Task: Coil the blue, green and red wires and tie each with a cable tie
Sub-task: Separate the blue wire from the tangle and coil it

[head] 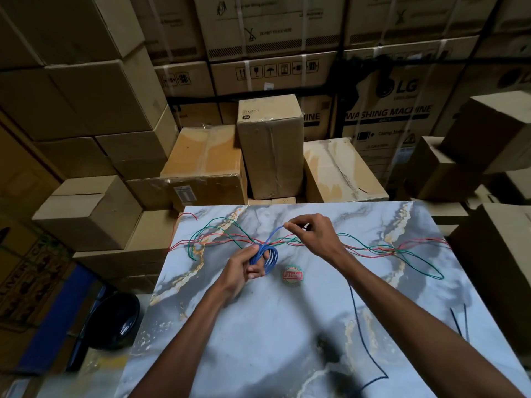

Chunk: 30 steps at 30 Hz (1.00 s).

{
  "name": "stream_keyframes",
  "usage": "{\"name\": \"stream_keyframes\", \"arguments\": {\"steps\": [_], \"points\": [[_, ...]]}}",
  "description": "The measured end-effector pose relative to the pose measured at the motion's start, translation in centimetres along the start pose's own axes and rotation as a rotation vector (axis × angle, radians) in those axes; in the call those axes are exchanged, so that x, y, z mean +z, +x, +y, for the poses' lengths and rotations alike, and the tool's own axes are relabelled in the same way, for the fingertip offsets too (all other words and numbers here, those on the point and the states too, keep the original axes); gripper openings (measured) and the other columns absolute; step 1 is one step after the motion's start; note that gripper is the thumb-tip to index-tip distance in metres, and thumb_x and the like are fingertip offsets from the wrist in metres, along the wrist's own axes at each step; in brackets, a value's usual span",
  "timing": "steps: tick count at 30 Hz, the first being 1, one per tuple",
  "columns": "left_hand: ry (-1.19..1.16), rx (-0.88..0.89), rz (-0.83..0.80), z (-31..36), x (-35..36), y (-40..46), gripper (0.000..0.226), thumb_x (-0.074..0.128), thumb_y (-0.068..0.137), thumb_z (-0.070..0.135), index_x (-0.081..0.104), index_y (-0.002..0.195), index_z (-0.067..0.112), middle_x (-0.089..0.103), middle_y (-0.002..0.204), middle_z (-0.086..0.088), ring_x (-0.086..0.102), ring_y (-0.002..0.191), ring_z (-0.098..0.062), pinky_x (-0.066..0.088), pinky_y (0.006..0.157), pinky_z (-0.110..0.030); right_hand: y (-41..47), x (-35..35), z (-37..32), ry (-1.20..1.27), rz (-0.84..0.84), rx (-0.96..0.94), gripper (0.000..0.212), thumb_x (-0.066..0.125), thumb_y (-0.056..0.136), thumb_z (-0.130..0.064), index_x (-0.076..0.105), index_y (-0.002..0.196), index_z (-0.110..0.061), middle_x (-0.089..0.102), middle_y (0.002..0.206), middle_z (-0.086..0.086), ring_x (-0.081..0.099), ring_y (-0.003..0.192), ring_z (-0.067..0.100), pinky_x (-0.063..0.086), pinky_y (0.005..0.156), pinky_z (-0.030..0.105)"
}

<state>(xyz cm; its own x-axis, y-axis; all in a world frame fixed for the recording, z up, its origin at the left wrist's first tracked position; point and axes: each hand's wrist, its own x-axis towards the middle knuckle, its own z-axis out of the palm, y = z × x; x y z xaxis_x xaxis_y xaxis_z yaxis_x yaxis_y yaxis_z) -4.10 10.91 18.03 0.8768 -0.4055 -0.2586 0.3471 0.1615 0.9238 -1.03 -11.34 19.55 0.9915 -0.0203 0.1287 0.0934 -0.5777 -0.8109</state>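
- Your left hand (244,265) sits near the middle of the frame, fingers curled round a small coil of the blue wire (268,258). The loops go around your fingers, and your thumb is tucked under them.
- Your right hand (311,234) is just up and to the right of it. Its thumb and first finger pinch the blue wire where it rises from the coil. The other fingers are bent in. A small dark and white thing peeks out by the knuckles; you cannot tell what it is.
- Both your arms reach up from the bottom of the frame. The left one comes from the lower middle, the right one from the lower right corner, and they lean toward each other.
- The rest of the blue wire looks dark and runs down under your right arm to a bend in the lower right (373,369).
- The green wire (425,268) and the red wire (370,255) lie loose and tangled together across the upper part of the table, from left edge to right edge. They pass right behind your two hands.
- A round sticker (293,275) with red on it lies on the table just right of the coil.
- The table (258,340) has a grey marble top with gold streaks.
- Cardboard boxes (270,145) are stacked high behind and on both sides.
- A shiny black round thing (115,323) sits low at the left, beside the table.
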Motion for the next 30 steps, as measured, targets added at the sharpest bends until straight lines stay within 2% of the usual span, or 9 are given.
{"name": "stream_keyframes", "arguments": {"steps": [5,8,10,13,15,18,20,23,30], "points": [[0.001,0.012,0.019,0.9,0.8,0.5,0.023,0.054,0.087,0.025,0.056,0.092,0.002,0.03,0.052,0.005,0.024,0.045,-0.008,0.04,0.067,-0.029,-0.8,0.9,2.0,0.03,-0.169,0.039,0.026,0.063,0.1,-0.038,0.078,0.095,-0.018,0.074,0.076,-0.004,0.066,0.067,0.004,0.055,0.068,0.03],[-0.014,-0.002,0.038,1.1,0.9,0.7,0.017,0.053,0.095,0.019,0.055,0.091,0.002,0.029,0.052,0.005,0.024,0.044,-0.008,0.038,0.068,-0.031,-1.4,1.1,1.9,0.136,-0.293,0.03,0.02,0.061,0.101,-0.022,0.071,0.118,-0.021,0.076,0.089,-0.002,0.071,0.081,0.006,0.055,0.079,0.026],[-0.039,-0.014,0.036,1.3,0.9,0.7,0.019,0.043,0.101,0.016,0.053,0.091,0.004,0.027,0.053,0.004,0.024,0.045,-0.01,0.042,0.068,-0.031,-1.4,1.1,1.2,0.156,-0.279,0.001,0.022,0.064,0.098,-0.022,0.07,0.119,-0.024,0.075,0.09,-0.007,0.069,0.083,0.003,0.052,0.079,0.021],[-0.112,-0.026,0.012,1.3,0.9,0.7,0.021,0.039,0.103,0.016,0.052,0.091,0.004,0.027,0.055,0.003,0.025,0.045,-0.011,0.047,0.067,-0.029,-1.2,1.1,-0.1,0.224,-0.268,-0.014,0.018,0.061,0.101,-0.03,0.073,0.098,-0.016,0.068,0.072,-0.002,0.063,0.067,0.009,0.051,0.067,0.026],[-0.177,-0.036,-0.013,1.4,0.9,0.6,0.023,0.037,0.103,0.017,0.051,0.09,0.005,0.026,0.055,0.003,0.025,0.045,-0.011,0.047,0.068,-0.03,-1.3,1.2,-0.3,0.226,-0.202,-0.002,0.031,0.063,0.1,-0.039,0.068,0.082,-0.014,0.056,0.06,-0.004,0.051,0.055,0.009,0.044,0.056,0.025],[-0.257,-0.04,-0.048,2.2,1.0,0.2,0.022,0.038,0.101,0.017,0.05,0.088,0.005,0.024,0.054,0.004,0.022,0.044,-0.011,0.046,0.066,-0.029,-1.6,1.2,0.3,0.278,-0.167,0.025,0.051,0.071,0.093,-0.05,0.06,0.069,-0.006,0.042,0.057,-0.002,0.037,0.058,0.013,0.033,0.055,0.026],[-0.296,-0.042,-0.087,3.1,1.1,0.0,0.02,0.04,0.099,0.018,0.05,0.087,0.006,0.022,0.054,0.005,0.018,0.045,-0.011,0.045,0.062,-0.028,-1.7,0.6,0.5,0.429,-0.206,0.107,0.052,0.078,0.089,-0.044,0.058,0.059,-0.006,0.037,0.059,0.008,0.031,0.056,0.018,0.028,0.051,0.026],[-0.382,-0.049,-0.111,3.8,1.3,-0.3,0.018,0.041,0.097,0.018,0.049,0.086,0.007,0.023,0.053,0.007,0.019,0.043,-0.01,0.044,0.059,-0.027,-1.3,-0.5,1.2,0.626,-0.232,0.255,0.047,0.081,0.087,-0.031,0.054,0.051,-0.016,0.036,0.057,0.005,0.024,0.055,0.017,0.02,0.05,0.026],[-0.72,0.081,0.155,4.6,-1.7,0.6,0.029,0.031,0.105,0.017,0.047,0.082,0.012,0.026,0.047,0.007,0.024,0.037,-0.007,0.042,0.053,-0.022,-2.2,-2.0,7.0,0.32,-0.03,0.357,0.059,0.075,0.087,-0.054,0.06,0.054,-0.006,0.045,0.048,0.001,0.036,0.046,0.011,0.029,0.049,0.023]]}}
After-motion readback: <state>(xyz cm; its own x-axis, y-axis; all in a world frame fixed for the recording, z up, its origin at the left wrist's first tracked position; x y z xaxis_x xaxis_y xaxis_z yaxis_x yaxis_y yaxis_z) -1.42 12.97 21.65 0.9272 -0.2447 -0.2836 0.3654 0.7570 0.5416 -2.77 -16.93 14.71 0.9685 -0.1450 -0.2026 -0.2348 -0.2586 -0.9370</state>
